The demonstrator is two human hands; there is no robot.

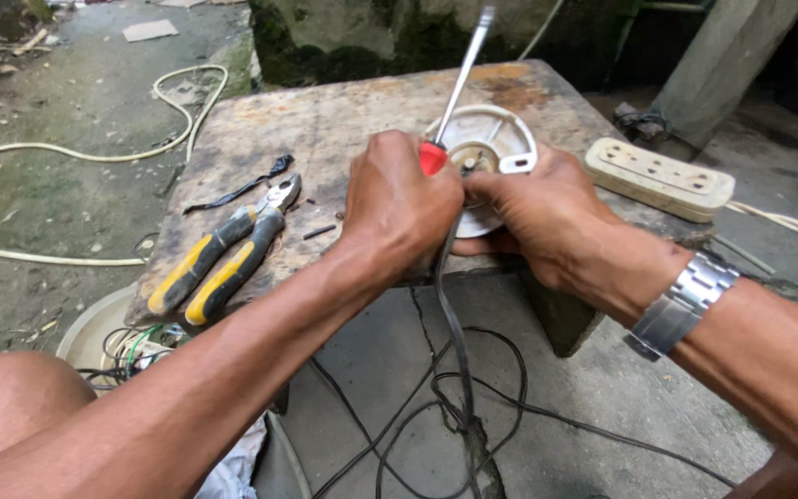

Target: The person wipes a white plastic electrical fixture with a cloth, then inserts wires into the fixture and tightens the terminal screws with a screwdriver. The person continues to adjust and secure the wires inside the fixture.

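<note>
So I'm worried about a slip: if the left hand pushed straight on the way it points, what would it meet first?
Probably the right hand, just beyond the left hand, beside the white round fitting; depth is unclear.

Two hands, one screwdriver (459,88), one white round fitting (496,139), one pair of pliers (223,254), one cream socket strip (659,178), one wristwatch (681,303).

Outdoors, in flat daylight. Worn wooden counter (344,120), stained and rust-marked at the far edge, standing on a cracked grey concrete floor (593,416). Beyond it, a mossy, dark-streaked wall (362,32); to the right, a slanting concrete post (722,65). On the left, damp ground with dead leaves and a pale hose (94,155) looping across it. Below the counter, tangled black cables (473,407) on the floor and a round basin (94,333) of wires.
</note>
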